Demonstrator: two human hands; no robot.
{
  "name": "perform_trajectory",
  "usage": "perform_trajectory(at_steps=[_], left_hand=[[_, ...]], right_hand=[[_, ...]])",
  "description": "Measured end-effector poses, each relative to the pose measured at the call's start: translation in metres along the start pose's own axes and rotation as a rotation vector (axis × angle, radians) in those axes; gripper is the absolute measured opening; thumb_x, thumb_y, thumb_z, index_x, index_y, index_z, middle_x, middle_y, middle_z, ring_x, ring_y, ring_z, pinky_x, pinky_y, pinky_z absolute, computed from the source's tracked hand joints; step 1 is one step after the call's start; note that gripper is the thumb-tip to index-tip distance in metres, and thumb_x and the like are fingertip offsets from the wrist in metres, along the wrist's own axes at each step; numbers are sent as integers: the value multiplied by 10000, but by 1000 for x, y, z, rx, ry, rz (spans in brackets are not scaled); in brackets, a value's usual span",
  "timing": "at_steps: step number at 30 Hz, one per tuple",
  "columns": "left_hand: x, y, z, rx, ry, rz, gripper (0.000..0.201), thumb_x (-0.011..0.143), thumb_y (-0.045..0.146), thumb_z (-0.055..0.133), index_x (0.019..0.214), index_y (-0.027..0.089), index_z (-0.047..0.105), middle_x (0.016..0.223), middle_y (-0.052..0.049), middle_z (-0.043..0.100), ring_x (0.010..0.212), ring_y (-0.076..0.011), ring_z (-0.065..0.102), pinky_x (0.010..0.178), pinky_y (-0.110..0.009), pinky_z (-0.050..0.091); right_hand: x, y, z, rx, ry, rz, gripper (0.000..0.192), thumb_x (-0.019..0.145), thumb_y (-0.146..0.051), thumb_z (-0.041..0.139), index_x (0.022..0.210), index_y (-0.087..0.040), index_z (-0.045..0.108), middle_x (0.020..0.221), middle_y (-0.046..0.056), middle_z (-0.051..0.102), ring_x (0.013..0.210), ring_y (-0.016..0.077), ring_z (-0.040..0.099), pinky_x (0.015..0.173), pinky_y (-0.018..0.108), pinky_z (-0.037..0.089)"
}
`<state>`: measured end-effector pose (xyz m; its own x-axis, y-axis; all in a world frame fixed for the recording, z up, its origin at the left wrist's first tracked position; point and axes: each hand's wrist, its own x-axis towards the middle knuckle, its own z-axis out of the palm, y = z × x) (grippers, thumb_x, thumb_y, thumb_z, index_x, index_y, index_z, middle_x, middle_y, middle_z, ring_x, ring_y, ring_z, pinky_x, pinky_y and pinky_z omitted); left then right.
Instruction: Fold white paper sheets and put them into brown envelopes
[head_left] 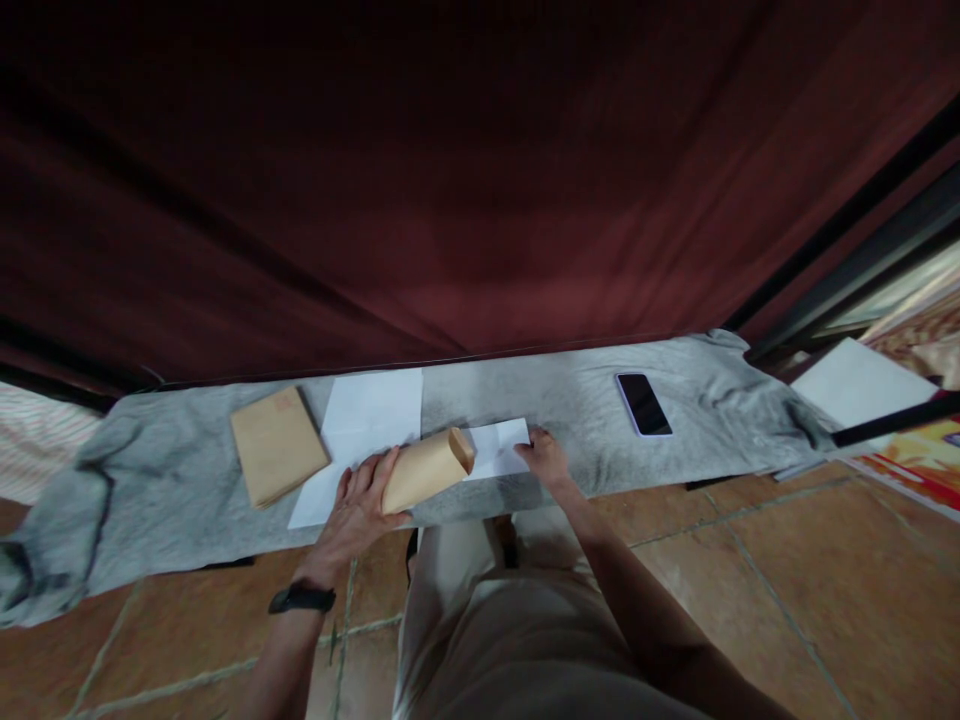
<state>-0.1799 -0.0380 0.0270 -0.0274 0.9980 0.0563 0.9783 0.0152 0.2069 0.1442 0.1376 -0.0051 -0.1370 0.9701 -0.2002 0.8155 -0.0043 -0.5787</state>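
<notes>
A brown paper envelope (pixel 421 474) lies under my left hand (pixel 366 500), its mouth bulging apart on the right side. My left thumb runs along the lower edge and the fingers bend over its left end. At the envelope's mouth is a folded white sheet (pixel 496 448); whether its left end is inside I cannot tell. My right hand (pixel 546 456) pinches that sheet at its right edge. Left of the envelope, a larger white paper (pixel 375 408) with a crease lies partly beneath my left hand. A stack of brown envelopes (pixel 279 445) sits farther left.
A grey cloth (pixel 585 400) covers the narrow bench. On its right part lies a phone (pixel 643 404). Behind hangs a dark red curtain (pixel 480 200), with a black frame bar (pixel 847 220) at the right. A white flat item (pixel 862 385) is beyond the bench's right end.
</notes>
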Motion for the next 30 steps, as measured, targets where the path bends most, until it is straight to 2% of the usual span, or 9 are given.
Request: perform_trajectory(at_steps=[3,6,12,15,18,22,26,30], left_hand=[[0,0,-1,-10,-14,-9,1072,771,387,731,1632,284,101,1498,-150,467,1405,-368,437,1196,-594,247],[1,1,-2,-13,-35,-16,1057,774,398,728,1631,286,120,1513,-147,453,1419,-373,417,1196,-599,238],[4,-2,2,11,-39,17,1081,752,417,757,1634,277,146,1536,-157,434,1429,-379,407,1192,-583,251],[6,-2,3,16,-24,42,1096,745,420,765,1636,286,140,1535,-153,441,1434,-378,405,1194,-578,255],[9,2,1,48,-10,36,1089,757,414,759,1636,273,132,1527,-168,443,1418,-390,425,1195,-622,235],[12,9,-3,87,15,61,1068,771,403,752,1631,247,139,1519,-189,446,1423,-394,422,1198,-647,215],[12,11,-3,103,39,72,1048,773,411,751,1625,231,167,1510,-199,450,1450,-398,386,1203,-650,200],[12,11,-3,101,47,77,1049,769,422,753,1624,222,179,1513,-201,447,1458,-402,370,1201,-654,199]], right_hand=[[2,16,-2,272,28,-55,85,834,-299,663,867,-222,651,935,75,703,963,238,660,842,307,479],[2,33,-5,568,42,-80,160,804,-391,635,813,-234,607,827,38,677,828,221,629,778,313,488],[-6,48,-12,742,90,-52,468,776,-656,559,847,-201,640,794,40,670,717,193,582,679,311,474],[-12,44,-14,792,82,-44,552,724,-713,605,852,-184,691,752,42,672,685,189,570,635,302,450],[-16,38,-15,820,48,-45,562,706,-699,633,885,-177,736,749,44,685,679,190,575,628,300,445],[-16,33,-20,805,-22,-66,435,722,-613,634,816,-208,761,760,46,715,698,203,600,649,311,463],[-13,30,-29,709,-123,-165,247,746,-421,617,773,-240,782,814,35,760,782,220,648,723,320,504],[-8,29,-41,598,-217,-167,224,732,-283,584,792,-234,794,732,0,741,663,180,623,652,280,476]])
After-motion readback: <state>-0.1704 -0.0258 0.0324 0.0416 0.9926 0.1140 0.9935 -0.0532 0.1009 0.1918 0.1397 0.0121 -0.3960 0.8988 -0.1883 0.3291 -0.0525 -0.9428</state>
